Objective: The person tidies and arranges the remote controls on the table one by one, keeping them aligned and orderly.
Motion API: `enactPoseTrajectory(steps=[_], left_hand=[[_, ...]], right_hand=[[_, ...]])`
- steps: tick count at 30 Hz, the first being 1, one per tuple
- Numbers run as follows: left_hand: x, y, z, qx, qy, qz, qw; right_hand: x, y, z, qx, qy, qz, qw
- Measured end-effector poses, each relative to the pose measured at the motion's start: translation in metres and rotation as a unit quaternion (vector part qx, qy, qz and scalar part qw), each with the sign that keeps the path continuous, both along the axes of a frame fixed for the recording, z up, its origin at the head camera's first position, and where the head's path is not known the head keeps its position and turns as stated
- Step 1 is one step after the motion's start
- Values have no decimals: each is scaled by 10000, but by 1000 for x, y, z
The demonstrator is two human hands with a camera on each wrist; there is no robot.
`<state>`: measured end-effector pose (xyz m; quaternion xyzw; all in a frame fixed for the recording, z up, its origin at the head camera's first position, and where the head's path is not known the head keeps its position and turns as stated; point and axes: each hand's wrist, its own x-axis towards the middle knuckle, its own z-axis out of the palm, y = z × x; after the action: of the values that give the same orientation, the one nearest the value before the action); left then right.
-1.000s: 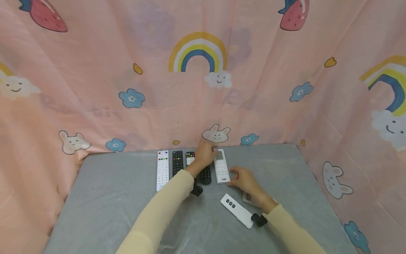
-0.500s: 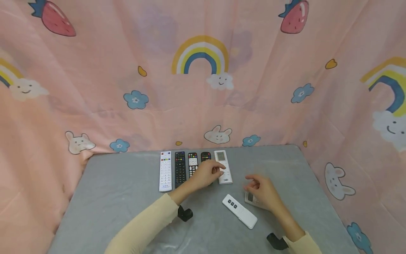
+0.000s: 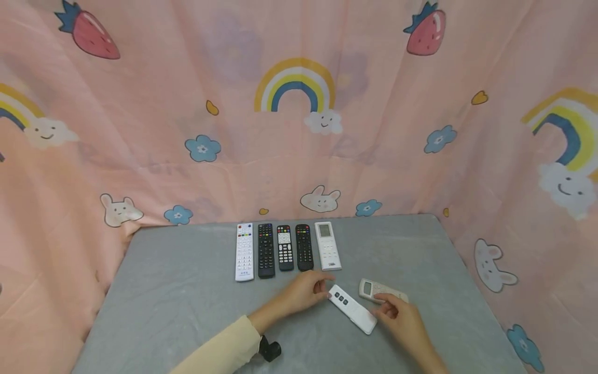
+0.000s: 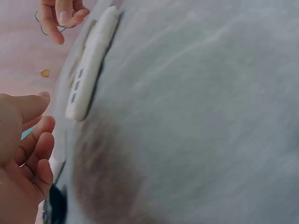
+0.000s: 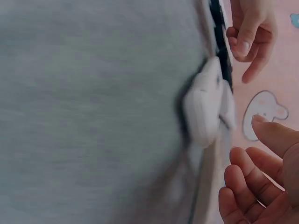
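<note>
A slim white remote control (image 3: 356, 311) with three dark buttons lies slantwise on the grey table in the head view. My left hand (image 3: 303, 291) is at its upper-left end, fingers loosely bent. By its lower-right end is my right hand (image 3: 404, 322), thumb and fingers apart. Both wrist views show a gap between each hand and this white remote (image 4: 88, 70), with nothing between the fingers. Just behind the right fingertips lies a beige remote with a small screen (image 3: 380, 289), partly covered by that hand.
Along the back stand several remotes in a row: a long white one (image 3: 244, 254), a long black one (image 3: 266, 254), two shorter black ones (image 3: 285, 249) and a white air-conditioner remote (image 3: 328, 246). A pink patterned curtain (image 3: 261, 182) hangs behind the table.
My left hand has left the back row and come forward to the slim white remote. The right hand has drawn back from beside the air-conditioner remote, which now lies uncovered in the row.
</note>
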<state>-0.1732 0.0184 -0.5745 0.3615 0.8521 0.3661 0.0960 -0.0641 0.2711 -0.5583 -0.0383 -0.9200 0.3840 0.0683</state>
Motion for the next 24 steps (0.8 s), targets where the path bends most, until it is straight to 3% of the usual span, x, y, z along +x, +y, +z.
enactPoseTrajectory(steps=[8,15,24], left_hand=[[12,-1,-22,94,-209,171,9996],[17,-2,-32,209,-336,451,9982],[21,-2,-34,396,-548,728,9951]], right_hand=[[19,-1,-18,-242,-599,-317,9974],[25,0,-23,-359,-1311,-494,9895],[27,4,-28,-413,-1162,-203,9922]])
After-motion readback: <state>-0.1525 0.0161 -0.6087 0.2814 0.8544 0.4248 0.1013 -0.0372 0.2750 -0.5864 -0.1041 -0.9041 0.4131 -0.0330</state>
